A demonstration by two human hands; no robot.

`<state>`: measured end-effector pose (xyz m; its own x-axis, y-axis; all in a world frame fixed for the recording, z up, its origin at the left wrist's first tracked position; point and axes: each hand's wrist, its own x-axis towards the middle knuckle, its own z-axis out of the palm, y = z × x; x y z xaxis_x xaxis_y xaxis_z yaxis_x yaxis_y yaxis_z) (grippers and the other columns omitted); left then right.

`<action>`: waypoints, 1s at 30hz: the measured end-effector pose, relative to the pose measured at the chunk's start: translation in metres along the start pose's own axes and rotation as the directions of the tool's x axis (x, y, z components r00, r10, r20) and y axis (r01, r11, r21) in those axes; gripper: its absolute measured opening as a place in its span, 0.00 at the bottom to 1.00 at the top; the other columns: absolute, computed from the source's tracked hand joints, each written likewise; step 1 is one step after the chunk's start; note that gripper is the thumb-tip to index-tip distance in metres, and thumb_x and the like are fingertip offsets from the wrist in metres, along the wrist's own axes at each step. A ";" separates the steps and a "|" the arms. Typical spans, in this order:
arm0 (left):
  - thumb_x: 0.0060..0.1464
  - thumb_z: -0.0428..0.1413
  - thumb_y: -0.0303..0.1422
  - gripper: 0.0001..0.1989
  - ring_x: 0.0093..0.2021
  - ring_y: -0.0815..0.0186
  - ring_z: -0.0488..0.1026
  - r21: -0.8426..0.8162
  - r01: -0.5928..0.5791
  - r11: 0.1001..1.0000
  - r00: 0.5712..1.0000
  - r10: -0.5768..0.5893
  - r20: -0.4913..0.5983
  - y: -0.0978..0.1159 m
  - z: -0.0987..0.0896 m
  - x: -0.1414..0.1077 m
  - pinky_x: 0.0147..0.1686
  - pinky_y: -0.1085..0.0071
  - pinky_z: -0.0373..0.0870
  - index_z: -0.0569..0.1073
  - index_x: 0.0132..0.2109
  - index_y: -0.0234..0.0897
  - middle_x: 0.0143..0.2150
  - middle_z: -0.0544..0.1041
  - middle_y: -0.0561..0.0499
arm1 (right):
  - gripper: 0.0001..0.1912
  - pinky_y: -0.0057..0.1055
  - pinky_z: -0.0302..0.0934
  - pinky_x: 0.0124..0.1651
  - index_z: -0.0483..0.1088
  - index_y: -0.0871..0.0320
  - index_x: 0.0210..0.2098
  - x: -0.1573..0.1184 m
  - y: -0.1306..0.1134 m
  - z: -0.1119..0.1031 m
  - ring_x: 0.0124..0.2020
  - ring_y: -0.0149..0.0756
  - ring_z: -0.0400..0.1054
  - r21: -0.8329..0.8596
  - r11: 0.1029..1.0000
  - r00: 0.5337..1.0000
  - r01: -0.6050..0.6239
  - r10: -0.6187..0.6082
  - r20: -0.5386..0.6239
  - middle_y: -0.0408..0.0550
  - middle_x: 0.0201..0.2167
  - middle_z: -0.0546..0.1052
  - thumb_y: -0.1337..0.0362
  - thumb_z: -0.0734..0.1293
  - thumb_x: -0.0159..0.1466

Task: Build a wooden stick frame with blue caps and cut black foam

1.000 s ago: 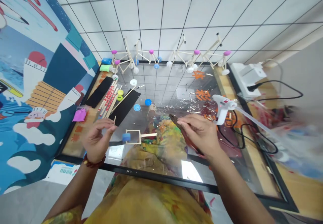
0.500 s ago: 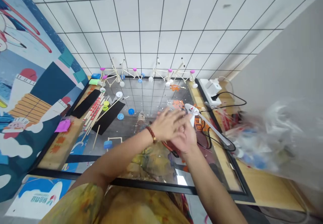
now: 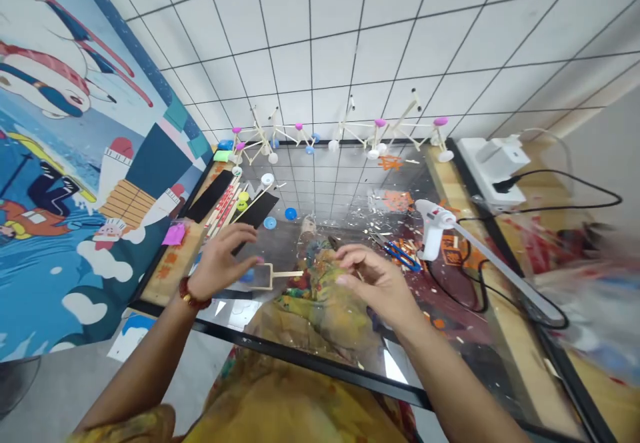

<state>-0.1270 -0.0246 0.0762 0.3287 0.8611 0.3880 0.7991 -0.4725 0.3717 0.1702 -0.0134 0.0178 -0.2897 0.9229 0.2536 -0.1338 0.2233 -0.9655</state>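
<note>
My left hand (image 3: 223, 263) hovers at the left over the glass table, fingers apart and curved, with nothing between them. Just right of it lies a small wooden stick frame (image 3: 270, 275) with a stick pointing right; a blue piece (image 3: 246, 275) is partly hidden by my fingers. My right hand (image 3: 375, 280) is near the middle, fingers curled and apart, holding nothing visible. Pliers (image 3: 334, 242) lie beyond its fingertips. Blue-handled scissors (image 3: 400, 253) rest to its right, beside a white glue gun (image 3: 434, 226).
Stick models (image 3: 375, 138) with pink and white discs line the wall. Wooden sticks (image 3: 225, 206), black strips (image 3: 213, 196) and blue discs (image 3: 291, 214) lie on the left. A power strip (image 3: 493, 170), cables and plastic bags (image 3: 590, 316) are on the right.
My hands, overlapped before, have separated: the left moved left, the right stays near the middle. The view has shifted, and the scissors now show.
</note>
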 end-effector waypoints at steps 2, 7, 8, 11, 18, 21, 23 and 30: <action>0.51 0.62 0.39 0.23 0.57 0.54 0.69 0.027 -0.037 0.999 0.986 0.032 0.166 -0.003 0.005 -0.025 0.57 0.53 0.65 0.71 0.53 0.40 0.54 0.74 0.41 | 0.03 0.36 0.65 0.45 0.73 0.55 0.33 -0.002 0.002 0.011 0.40 0.37 0.71 -0.215 0.975 0.993 0.056 -0.031 0.118 0.47 0.36 0.77 0.64 0.70 0.60; 0.45 0.66 0.42 0.43 0.65 0.48 0.60 0.043 -0.022 0.999 0.945 0.007 0.327 -0.013 0.025 -0.048 0.63 0.43 0.53 0.58 0.66 0.43 0.62 0.68 0.40 | 0.07 0.39 0.65 0.46 0.73 0.55 0.41 0.001 0.004 0.037 0.42 0.40 0.70 -0.567 0.783 0.915 0.255 -0.006 0.404 0.50 0.39 0.77 0.69 0.66 0.63; 0.44 0.66 0.42 0.45 0.64 0.48 0.60 0.033 -0.012 0.999 0.943 0.000 0.334 -0.015 0.028 -0.049 0.63 0.43 0.54 0.57 0.66 0.43 0.62 0.67 0.39 | 0.08 0.40 0.64 0.47 0.73 0.56 0.42 0.004 0.005 0.042 0.43 0.41 0.70 -0.615 0.734 0.904 0.289 0.002 0.428 0.51 0.40 0.77 0.69 0.67 0.63; 0.41 0.67 0.42 0.47 0.63 0.47 0.62 -0.006 -0.001 1.000 0.941 0.003 0.339 -0.021 0.033 -0.048 0.62 0.43 0.54 0.57 0.67 0.43 0.61 0.68 0.39 | 0.07 0.41 0.62 0.47 0.73 0.56 0.41 0.015 0.011 0.054 0.44 0.42 0.68 -0.719 0.609 0.894 0.335 0.036 0.446 0.51 0.38 0.76 0.69 0.68 0.62; 0.46 0.64 0.39 0.38 0.58 0.51 0.67 -0.070 0.012 0.998 0.958 0.009 0.286 -0.031 0.039 -0.052 0.61 0.48 0.58 0.62 0.63 0.42 0.56 0.72 0.41 | 0.04 0.39 0.59 0.43 0.74 0.56 0.38 0.024 0.028 0.067 0.38 0.40 0.66 -0.803 0.488 0.894 0.343 0.092 0.438 0.50 0.37 0.74 0.66 0.68 0.63; 0.49 0.62 0.38 0.34 0.57 0.52 0.68 -0.079 0.000 0.997 0.962 0.022 0.273 -0.032 0.041 -0.054 0.62 0.48 0.57 0.63 0.62 0.41 0.56 0.72 0.42 | 0.04 0.37 0.58 0.43 0.75 0.56 0.35 0.023 0.030 0.069 0.38 0.39 0.65 -0.784 0.516 0.888 0.346 0.091 0.451 0.49 0.36 0.74 0.66 0.66 0.64; 0.50 0.61 0.38 0.33 0.56 0.54 0.69 -0.079 -0.009 0.997 0.967 0.029 0.254 -0.033 0.042 -0.056 0.62 0.49 0.57 0.62 0.62 0.40 0.56 0.73 0.42 | 0.05 0.37 0.58 0.43 0.74 0.56 0.34 0.023 0.031 0.070 0.39 0.38 0.65 -0.773 0.531 0.887 0.347 0.082 0.455 0.48 0.35 0.74 0.67 0.65 0.65; 0.53 0.60 0.38 0.31 0.55 0.56 0.70 -0.094 -0.047 0.994 0.979 0.064 0.191 -0.034 0.046 -0.058 0.61 0.52 0.60 0.62 0.62 0.38 0.54 0.73 0.42 | 0.03 0.38 0.58 0.44 0.73 0.57 0.34 0.024 0.037 0.070 0.38 0.38 0.65 -0.718 0.598 0.882 0.357 0.037 0.469 0.49 0.35 0.74 0.68 0.66 0.63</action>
<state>-0.1505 -0.0501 0.0022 0.4695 0.8490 0.2423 0.7318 -0.5278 0.4312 0.0914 -0.0046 -0.0078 -0.7054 0.6751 0.2160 0.4969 0.6883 -0.5285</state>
